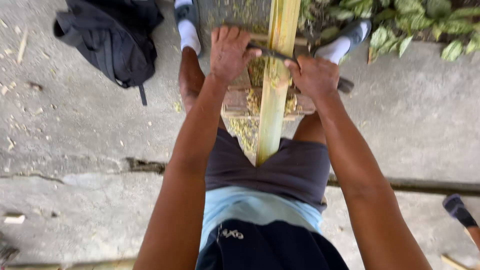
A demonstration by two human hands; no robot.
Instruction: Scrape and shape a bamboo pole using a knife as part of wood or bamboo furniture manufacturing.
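A long yellow-green bamboo pole runs from between my thighs up past a low wooden block stand. A dark blade lies crosswise on the pole. My left hand is closed over the blade's left end. My right hand grips its right end, where the handle sticks out. Green-yellow shavings lie on and below the stand. My feet in white socks and sandals rest either side of the pole.
A black backpack lies on the concrete at upper left. Leafy green plants line the top right. A crack in the slab crosses the floor. Another tool's dark handle shows at right edge.
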